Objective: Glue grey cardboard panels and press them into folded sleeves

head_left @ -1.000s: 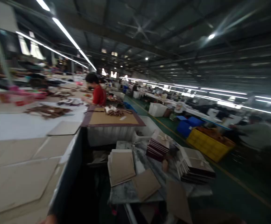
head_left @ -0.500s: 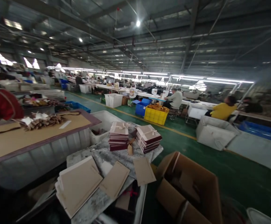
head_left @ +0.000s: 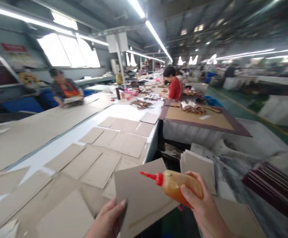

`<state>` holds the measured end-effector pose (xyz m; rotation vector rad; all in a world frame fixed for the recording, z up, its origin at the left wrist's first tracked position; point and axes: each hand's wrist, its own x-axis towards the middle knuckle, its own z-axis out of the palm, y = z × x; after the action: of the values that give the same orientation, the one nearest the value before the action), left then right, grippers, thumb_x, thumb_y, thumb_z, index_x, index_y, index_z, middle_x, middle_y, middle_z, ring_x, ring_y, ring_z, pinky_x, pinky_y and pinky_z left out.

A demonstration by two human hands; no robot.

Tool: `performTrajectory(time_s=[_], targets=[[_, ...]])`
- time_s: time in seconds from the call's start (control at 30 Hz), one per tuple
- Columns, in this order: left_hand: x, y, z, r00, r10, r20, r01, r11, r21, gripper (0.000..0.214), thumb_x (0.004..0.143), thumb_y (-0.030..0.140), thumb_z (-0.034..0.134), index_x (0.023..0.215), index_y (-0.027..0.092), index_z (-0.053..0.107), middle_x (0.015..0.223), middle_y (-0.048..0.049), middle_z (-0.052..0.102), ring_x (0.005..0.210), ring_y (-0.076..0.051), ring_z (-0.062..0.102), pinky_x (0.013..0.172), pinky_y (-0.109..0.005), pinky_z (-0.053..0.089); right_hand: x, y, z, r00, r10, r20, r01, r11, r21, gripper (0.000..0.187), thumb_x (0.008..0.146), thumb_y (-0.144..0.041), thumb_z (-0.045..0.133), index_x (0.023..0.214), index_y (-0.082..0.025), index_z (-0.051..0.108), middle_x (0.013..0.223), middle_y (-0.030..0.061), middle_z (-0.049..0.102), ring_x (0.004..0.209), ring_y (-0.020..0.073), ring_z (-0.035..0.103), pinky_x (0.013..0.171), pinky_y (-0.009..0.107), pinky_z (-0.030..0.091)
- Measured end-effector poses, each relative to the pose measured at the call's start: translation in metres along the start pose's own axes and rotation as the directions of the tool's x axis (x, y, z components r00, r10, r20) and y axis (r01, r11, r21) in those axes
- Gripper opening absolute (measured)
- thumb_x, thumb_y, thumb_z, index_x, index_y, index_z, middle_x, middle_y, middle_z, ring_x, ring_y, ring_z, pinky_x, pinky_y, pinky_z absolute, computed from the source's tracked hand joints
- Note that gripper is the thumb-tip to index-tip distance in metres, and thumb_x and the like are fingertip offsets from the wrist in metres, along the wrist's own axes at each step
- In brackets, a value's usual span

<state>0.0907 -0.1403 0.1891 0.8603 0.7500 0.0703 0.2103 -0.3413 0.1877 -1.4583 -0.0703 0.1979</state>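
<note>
My left hand [head_left: 110, 216] grips the left edge of a beige cardboard sheet [head_left: 144, 198], thumb on its face, and holds it tilted above the table edge. In my right hand [head_left: 199, 198] is a glue bottle [head_left: 182, 185] with amber contents and a red pointed nozzle. The bottle lies almost level over the sheet's right part, its tip pointing left across the upper part of the sheet. Whether the tip touches the sheet I cannot tell. A darker strip runs along the sheet's lower edge. Several similar cardboard sheets [head_left: 101, 168] lie in rows on the table.
The long table [head_left: 71, 120] runs away ahead. On the right stand a stack of cardboard sheets [head_left: 200, 168] and a maroon-edged stack [head_left: 272, 188]. A person in red [head_left: 175, 88] is farther along the table; another person [head_left: 65, 87] handles a pile at left.
The view has swung left from the factory aisle to the long table. Both my hands, the held cardboard sheet and the glue bottle now show; neither hand was visible before.
</note>
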Motion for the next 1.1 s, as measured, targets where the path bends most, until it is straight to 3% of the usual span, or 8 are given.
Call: performTrajectory(time_s=[0.1, 0.2, 0.43, 0.67, 0.77, 0.93, 1.03, 1.1], targets=[[-0.009, 0.009, -0.008, 0.987, -0.024, 0.161, 0.039, 0.995, -0.087, 0.038, 0.063, 0.026, 0.068, 0.099, 0.013, 0.063, 0.096, -0.0114, 0.068, 0.096, -0.028, 0.059, 0.079, -0.034, 0.047, 0.007, -0.004, 0.01, 0.988, -0.118, 0.099, 0.137, 0.964, -0.226, 0.049, 0.062, -0.043, 0.067, 0.102, -0.025, 0.046, 0.09, 0.0013, 0.059, 0.076, 0.0188, 0.058, 0.067, 0.029, 0.049], [-0.02, 0.013, -0.013, 0.978, 0.023, 0.209, -0.003, 0.996, -0.092, 0.033, 0.07, 0.026, 0.062, 0.1, 0.012, 0.063, 0.095, -0.0113, 0.068, 0.095, -0.025, 0.06, 0.078, -0.032, 0.047, 0.009, -0.008, 0.03, 0.96, -0.175, 0.218, 0.242, 0.911, -0.333, 0.047, 0.062, -0.042, 0.067, 0.102, -0.025, 0.047, 0.092, 0.0017, 0.057, 0.076, 0.0183, 0.058, 0.067, 0.028, 0.049], [-0.043, 0.019, -0.026, 0.979, 0.102, 0.177, -0.088, 0.993, -0.082, 0.034, 0.074, 0.026, 0.057, 0.104, 0.012, 0.061, 0.089, -0.0107, 0.069, 0.088, -0.023, 0.062, 0.071, -0.028, 0.046, 0.022, -0.006, 0.075, 0.872, -0.29, 0.395, 0.424, 0.851, -0.31, 0.043, 0.065, -0.041, 0.064, 0.101, -0.025, 0.046, 0.096, 0.0021, 0.056, 0.081, 0.0182, 0.057, 0.067, 0.026, 0.049], [-0.047, 0.02, -0.043, 0.963, 0.182, 0.197, -0.181, 0.983, -0.02, 0.034, 0.073, 0.029, 0.059, 0.103, 0.012, 0.06, 0.086, -0.0087, 0.069, 0.077, -0.018, 0.064, 0.066, -0.024, 0.045, 0.02, -0.006, 0.094, 0.82, -0.272, 0.504, 0.468, 0.825, -0.316, 0.04, 0.067, -0.042, 0.062, 0.1, -0.025, 0.047, 0.097, 0.0016, 0.056, 0.084, 0.0179, 0.057, 0.069, 0.024, 0.049], [-0.049, 0.021, -0.049, 0.961, 0.2, 0.19, -0.201, 0.979, -0.016, 0.032, 0.075, 0.029, 0.058, 0.102, 0.013, 0.061, 0.085, -0.0082, 0.069, 0.076, -0.017, 0.064, 0.067, -0.024, 0.045, 0.016, -0.009, 0.098, 0.817, -0.239, 0.525, 0.433, 0.855, -0.286, 0.04, 0.067, -0.044, 0.062, 0.099, -0.026, 0.047, 0.098, 0.0015, 0.056, 0.086, 0.0178, 0.056, 0.069, 0.023, 0.048], [-0.05, 0.025, -0.052, 0.96, 0.211, 0.182, -0.218, 0.976, 0.018, 0.03, 0.074, 0.028, 0.059, 0.1, 0.013, 0.062, 0.085, -0.0078, 0.07, 0.077, -0.017, 0.064, 0.069, -0.024, 0.045, 0.007, -0.013, 0.102, 0.834, -0.097, 0.543, 0.267, 0.933, -0.243, 0.042, 0.063, -0.046, 0.065, 0.096, -0.026, 0.049, 0.09, 0.0003, 0.058, 0.076, 0.0162, 0.056, 0.062, 0.021, 0.047], [-0.047, 0.026, -0.055, 0.965, 0.202, 0.169, -0.21, 0.977, 0.031, 0.029, 0.073, 0.027, 0.06, 0.098, 0.013, 0.063, 0.085, -0.0086, 0.07, 0.075, -0.018, 0.064, 0.067, -0.025, 0.046, 0.008, -0.013, 0.098, 0.808, 0.058, 0.586, 0.024, 0.991, -0.131, 0.045, 0.062, -0.045, 0.067, 0.098, -0.026, 0.047, 0.082, -0.0008, 0.057, 0.068, 0.0143, 0.055, 0.059, 0.022, 0.047], [-0.045, 0.028, -0.061, 0.973, 0.192, 0.131, -0.196, 0.981, 0.016, 0.031, 0.072, 0.027, 0.061, 0.1, 0.012, 0.063, 0.086, -0.0095, 0.07, 0.075, -0.02, 0.064, 0.067, -0.027, 0.047, 0.014, -0.012, 0.092, 0.788, 0.141, 0.6, -0.165, 0.986, -0.014, 0.048, 0.061, -0.046, 0.068, 0.1, -0.027, 0.045, 0.083, -0.0007, 0.058, 0.068, 0.0144, 0.056, 0.06, 0.024, 0.047]])
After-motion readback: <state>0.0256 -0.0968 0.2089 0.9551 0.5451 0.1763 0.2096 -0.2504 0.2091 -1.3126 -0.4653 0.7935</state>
